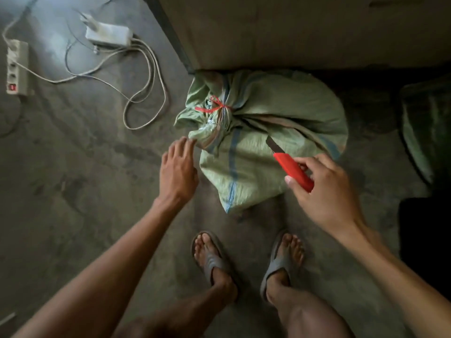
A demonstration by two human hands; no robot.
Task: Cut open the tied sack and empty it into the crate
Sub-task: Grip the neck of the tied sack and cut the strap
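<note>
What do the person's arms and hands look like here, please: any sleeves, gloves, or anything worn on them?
Both arms are bare from the bottom edge of the frame to the fingers: no sleeves in view, no gloves, and no watch, ring or bracelet visible on the left hand or the right hand. The fingernails look short and unpainted. The light is dim, so finer marks cannot be made out.

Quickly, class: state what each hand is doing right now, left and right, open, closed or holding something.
Left hand: open, empty, fingers at the sack's gathered neck.
Right hand: closed on the red utility knife, blade out.
</note>
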